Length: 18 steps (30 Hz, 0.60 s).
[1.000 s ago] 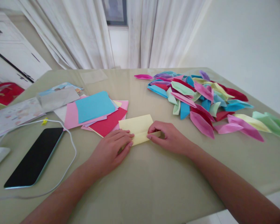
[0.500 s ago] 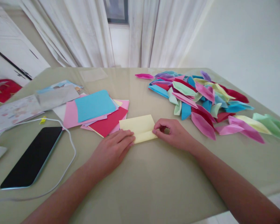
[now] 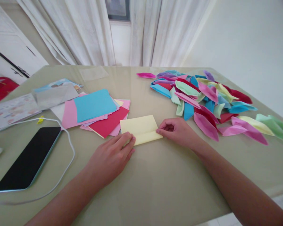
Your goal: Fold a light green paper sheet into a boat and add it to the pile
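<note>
A pale yellow paper [image 3: 141, 125] lies on the table in front of me, its near edge folded over into a strip. My left hand [image 3: 116, 150] rests at its lower left corner, with the fingers bent and pressed together on the paper's end. At the right end of the folded strip, my right hand [image 3: 173, 130] pinches the paper between thumb and forefinger. Just behind my left hand is a stack of coloured sheets, with a blue sheet [image 3: 95, 105] on top and a red sheet [image 3: 110, 124] sticking out.
Many folded colourful papers [image 3: 187, 99] are heaped at the back right of the table [image 3: 141, 188]. On the left lie a black phone [image 3: 28, 158], a white cable [image 3: 72, 147] looping round it, and printed sheets [image 3: 14, 110]. Curtains [image 3: 89, 34] hang behind.
My right hand has moved slightly right, to the end of the folded strip. My left hand has shifted a little on the left end. The view has moved slightly.
</note>
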Motion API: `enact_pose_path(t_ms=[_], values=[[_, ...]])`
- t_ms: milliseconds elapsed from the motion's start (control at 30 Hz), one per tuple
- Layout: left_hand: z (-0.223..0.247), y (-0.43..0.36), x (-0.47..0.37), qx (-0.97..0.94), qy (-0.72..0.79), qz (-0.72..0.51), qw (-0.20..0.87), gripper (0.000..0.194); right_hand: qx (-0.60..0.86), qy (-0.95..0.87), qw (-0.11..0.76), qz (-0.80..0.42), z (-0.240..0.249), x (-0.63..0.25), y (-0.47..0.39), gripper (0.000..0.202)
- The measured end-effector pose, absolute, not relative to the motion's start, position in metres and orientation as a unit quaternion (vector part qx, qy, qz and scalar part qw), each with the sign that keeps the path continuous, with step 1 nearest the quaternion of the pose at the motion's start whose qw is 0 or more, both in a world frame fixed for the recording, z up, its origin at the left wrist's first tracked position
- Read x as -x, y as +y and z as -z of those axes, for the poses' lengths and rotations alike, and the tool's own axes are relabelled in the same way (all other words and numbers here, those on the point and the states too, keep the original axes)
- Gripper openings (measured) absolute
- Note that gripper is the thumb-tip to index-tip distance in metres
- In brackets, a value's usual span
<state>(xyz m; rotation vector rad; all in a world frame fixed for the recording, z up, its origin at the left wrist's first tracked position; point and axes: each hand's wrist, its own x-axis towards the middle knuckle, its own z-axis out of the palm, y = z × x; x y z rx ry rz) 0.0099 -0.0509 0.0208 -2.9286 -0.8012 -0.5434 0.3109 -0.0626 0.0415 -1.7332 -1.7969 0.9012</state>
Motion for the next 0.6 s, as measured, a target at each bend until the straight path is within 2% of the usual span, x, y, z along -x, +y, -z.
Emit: enact_pose_path(t_ms=[600], values=[[-0.018,-0.056,-0.01,0.945,-0.278,0.166,0.045,0.032,0.674,-0.657,0.225,-0.251,-0.042,-0.297,-0.066,0.023]])
